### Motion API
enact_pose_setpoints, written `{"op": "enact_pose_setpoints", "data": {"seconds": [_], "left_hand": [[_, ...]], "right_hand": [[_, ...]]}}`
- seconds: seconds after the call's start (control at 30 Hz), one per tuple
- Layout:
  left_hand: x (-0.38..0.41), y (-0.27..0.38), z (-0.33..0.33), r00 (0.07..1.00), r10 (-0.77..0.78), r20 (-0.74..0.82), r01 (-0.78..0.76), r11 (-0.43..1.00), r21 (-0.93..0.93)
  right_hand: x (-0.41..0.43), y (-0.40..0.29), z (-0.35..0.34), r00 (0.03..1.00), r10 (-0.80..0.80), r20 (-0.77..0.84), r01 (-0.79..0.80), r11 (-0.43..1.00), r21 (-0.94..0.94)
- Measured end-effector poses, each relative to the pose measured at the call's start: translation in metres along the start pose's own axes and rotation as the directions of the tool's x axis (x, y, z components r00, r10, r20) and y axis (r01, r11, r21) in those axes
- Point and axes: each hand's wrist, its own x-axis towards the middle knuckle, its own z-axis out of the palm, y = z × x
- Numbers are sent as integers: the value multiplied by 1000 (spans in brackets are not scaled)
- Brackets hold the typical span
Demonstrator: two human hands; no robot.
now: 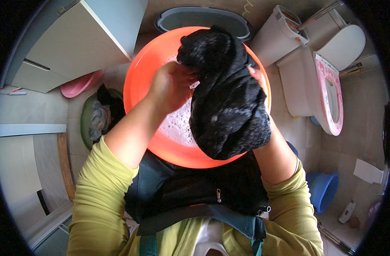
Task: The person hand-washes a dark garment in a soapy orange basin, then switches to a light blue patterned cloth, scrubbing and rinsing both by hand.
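A wet black cloth garment (227, 105) is held up over a round orange plastic basin (143, 67), which stands before me above my lap. Foamy, pale water (179, 128) shows inside the basin. My left hand (174, 84) is at the garment's left edge, its fingertips at the fabric; whether they grip it is hard to see. On the far side, my right hand (258, 78) holds the garment along its right edge, with the fingers partly covered by the cloth. Some of the fabric hangs over the right forearm and the basin's near rim.
A green basin (85, 118) with clothes stands at the left, near a pink basin (82, 84) and a cabinet (70, 41). Behind is a grey oval tub (204, 20). At the right are a white bin (275, 38), a toilet (297, 86) and a blue bucket (323, 192).
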Motion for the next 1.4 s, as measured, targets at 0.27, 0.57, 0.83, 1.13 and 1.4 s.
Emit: {"op": "enact_pose_setpoints", "data": {"seconds": [0.27, 0.57, 0.83, 1.13, 1.4], "left_hand": [[-10, -37, 24, 596, 174, 784, 506, 676, -535], [10, 24, 9, 945, 326, 41, -295, 897, -328], [0, 38, 16, 970, 236, 53, -241, 965, 106], [53, 26, -30, 991, -117, 69, 102, 975, 199], [55, 21, 5, 989, 146, -5, -13, 124, 992]], "right_hand": [[-22, 3, 2, 989, 49, 139, -54, 998, 32], [-18, 38, -3, 966, 224, 132, -240, 963, 121], [-1, 40, 4, 966, 254, -42, -257, 963, -86], [17, 44, 4, 992, 9, -130, -113, 560, -821], [35, 60, -30, 996, 49, -72, -78, 133, -988]]}}
